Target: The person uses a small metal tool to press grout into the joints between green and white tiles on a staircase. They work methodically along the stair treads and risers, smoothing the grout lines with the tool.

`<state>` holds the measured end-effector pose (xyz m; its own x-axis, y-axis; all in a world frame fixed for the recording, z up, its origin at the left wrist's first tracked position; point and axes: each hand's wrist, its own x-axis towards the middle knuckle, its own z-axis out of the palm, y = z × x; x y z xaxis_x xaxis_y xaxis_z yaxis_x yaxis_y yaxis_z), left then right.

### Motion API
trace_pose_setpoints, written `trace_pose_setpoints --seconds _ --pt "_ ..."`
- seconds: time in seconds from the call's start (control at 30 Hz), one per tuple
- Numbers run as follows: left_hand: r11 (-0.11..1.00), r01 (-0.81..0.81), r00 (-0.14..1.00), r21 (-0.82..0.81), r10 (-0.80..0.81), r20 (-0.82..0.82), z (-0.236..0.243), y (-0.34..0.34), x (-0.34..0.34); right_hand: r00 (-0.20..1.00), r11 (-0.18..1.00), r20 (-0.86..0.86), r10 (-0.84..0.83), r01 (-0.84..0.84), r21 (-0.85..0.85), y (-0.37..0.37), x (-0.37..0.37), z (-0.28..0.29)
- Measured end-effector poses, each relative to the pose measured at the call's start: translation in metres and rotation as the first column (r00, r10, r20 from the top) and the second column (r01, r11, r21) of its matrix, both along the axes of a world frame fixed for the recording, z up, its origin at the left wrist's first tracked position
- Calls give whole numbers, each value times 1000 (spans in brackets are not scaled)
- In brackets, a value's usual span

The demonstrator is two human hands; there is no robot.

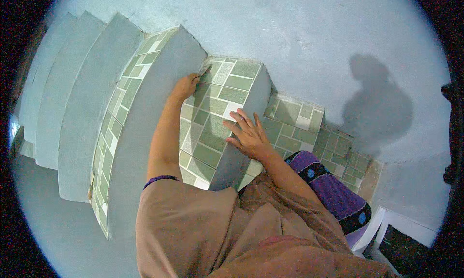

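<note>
My left hand (pixel 185 86) reaches to the back corner of a tiled stair step (pixel 207 138), where the tread meets the wall. Its fingers are closed on a small, thin, dark piece (pixel 205 70) whose kind I cannot make out; the tip lies against the tiles. My right hand (pixel 248 134) rests with fingers spread on the front edge of the same step, over a white tile. Green and white rectangular tiles with pale joints cover the tread. Shadows of my arms fall across it.
Higher steps (pixel 89 99) with plain grey risers climb to the left. Lower tiled steps (pixel 292 114) drop away to the right, beside my purple patterned garment (pixel 333 196). A pale blue-grey wall (pixel 299 31) runs along the far side. At the lower right stands a white frame (pixel 382 225).
</note>
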<state>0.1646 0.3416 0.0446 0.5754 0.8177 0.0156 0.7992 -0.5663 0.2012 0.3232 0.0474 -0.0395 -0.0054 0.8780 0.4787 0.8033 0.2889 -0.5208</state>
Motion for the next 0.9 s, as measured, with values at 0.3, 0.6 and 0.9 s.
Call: trace_pose_setpoints --seconds 0.3,0.6,0.9 --pt "996 -64 998 64 64 2 -16 23 40 998 999 -57 2 0 40 0 0 -2" --pt "999 11 1000 -36 -10 19 0 0 -6 999 1000 -31 12 -11 13 0 0 -1" --pt "997 70 991 22 -67 -113 14 7 -4 1000 1000 4 -3 3 31 0 -1 1"
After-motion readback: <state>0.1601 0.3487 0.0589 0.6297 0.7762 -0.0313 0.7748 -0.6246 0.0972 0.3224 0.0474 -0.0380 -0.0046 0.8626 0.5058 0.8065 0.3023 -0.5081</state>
